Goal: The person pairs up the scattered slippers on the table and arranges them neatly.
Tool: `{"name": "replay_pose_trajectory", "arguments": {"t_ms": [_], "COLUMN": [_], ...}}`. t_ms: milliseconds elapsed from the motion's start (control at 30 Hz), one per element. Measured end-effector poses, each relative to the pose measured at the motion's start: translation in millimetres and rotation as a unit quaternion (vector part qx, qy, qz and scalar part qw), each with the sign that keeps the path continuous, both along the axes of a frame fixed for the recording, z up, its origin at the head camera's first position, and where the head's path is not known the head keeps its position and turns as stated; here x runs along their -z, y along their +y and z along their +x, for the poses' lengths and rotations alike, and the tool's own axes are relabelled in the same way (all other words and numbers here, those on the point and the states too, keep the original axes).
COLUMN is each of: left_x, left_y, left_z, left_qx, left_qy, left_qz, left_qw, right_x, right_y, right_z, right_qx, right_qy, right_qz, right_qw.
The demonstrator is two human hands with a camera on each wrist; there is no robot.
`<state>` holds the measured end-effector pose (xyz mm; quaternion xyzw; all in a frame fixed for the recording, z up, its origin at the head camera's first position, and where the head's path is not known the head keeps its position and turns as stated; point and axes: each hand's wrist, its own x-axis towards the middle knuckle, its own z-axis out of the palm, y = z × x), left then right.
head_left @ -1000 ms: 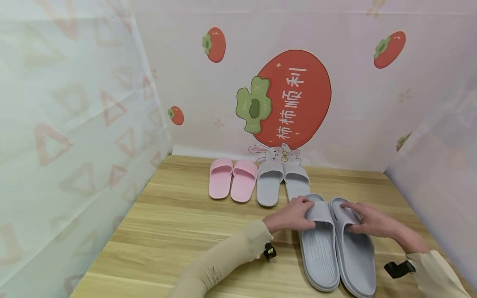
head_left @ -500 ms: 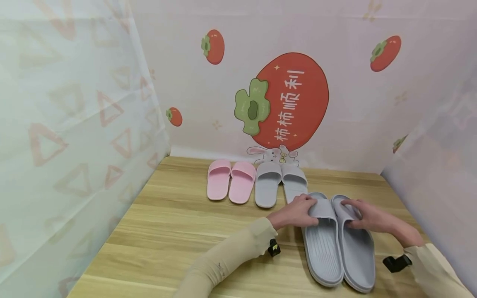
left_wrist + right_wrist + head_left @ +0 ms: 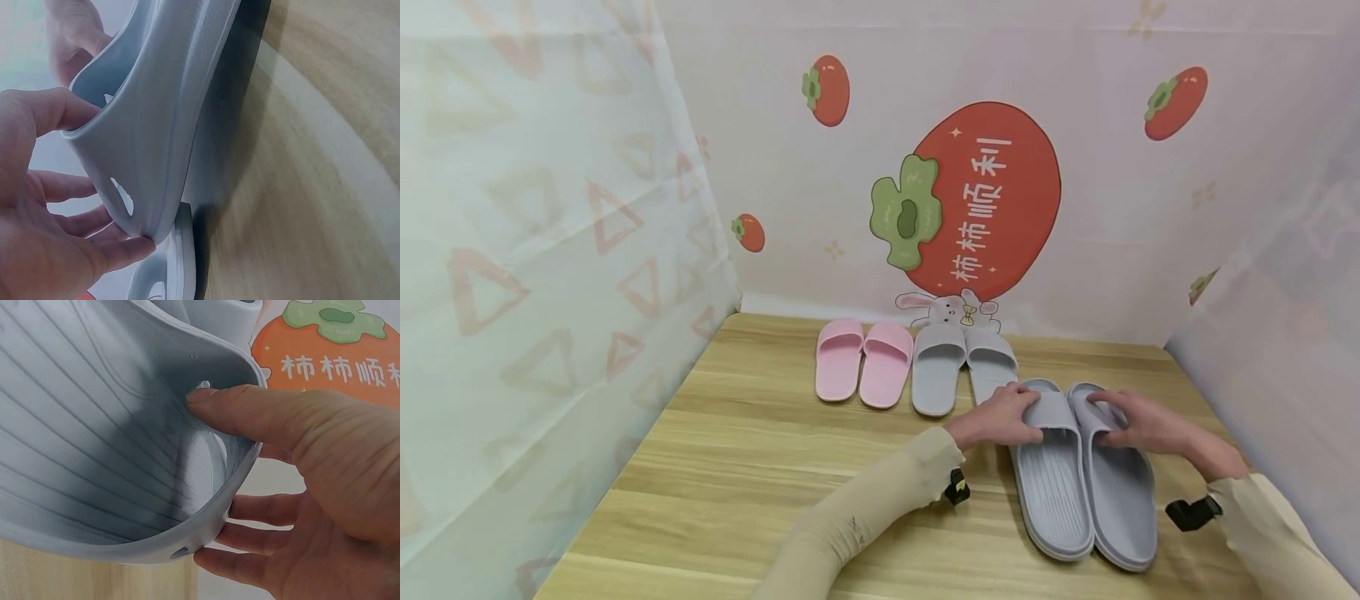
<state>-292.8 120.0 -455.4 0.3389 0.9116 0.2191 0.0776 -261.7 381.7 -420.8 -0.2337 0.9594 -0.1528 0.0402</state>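
Two large grey slippers lie side by side, toes toward the back wall, on the right of the head view. My left hand (image 3: pixel 997 417) grips the left large slipper (image 3: pixel 1054 492) at its strap; in the left wrist view the thumb is tucked inside the strap and the fingers spread along the outer side. With its thumb inside the foot opening and fingers outside, my right hand (image 3: pixel 1157 429) pinches the strap of the right large slipper (image 3: pixel 1126 508). The left wrist view shows a shadowed gap under the slipper's sole (image 3: pixel 206 100), above the wood.
Behind and left of the hands stand a smaller grey pair, including a left grey slipper (image 3: pixel 937 387), and a pink pair, including a pink slipper (image 3: pixel 837 375). Wooden tabletop (image 3: pixel 760 467) is bounded by a printed back wall (image 3: pixel 1097 275) and side walls.
Both hands have shifted the large grey slippers slightly toward the back wall and a little right, still gripping them. The pink and smaller grey pairs stay in place.
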Motion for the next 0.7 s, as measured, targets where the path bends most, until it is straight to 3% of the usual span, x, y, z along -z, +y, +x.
{"name": "replay_pose_trajectory", "arguments": {"t_ms": [167,700], "left_x": [3.9,-1.2], "left_y": [0,11], "left_z": [-6.0,-16.3], "left_qx": [-0.003,-0.004], "left_qy": [-0.002,-0.017], "left_qz": [0.005,0.009], "left_qw": [1.0000,0.9998], "right_x": [2.9,-4.2], "right_y": [2,6], "right_z": [-5.7,-16.8], "right_qx": [-0.003,0.008], "right_qy": [0.003,-0.017], "right_qz": [-0.001,0.004], "right_qw": [1.000,1.000]}}
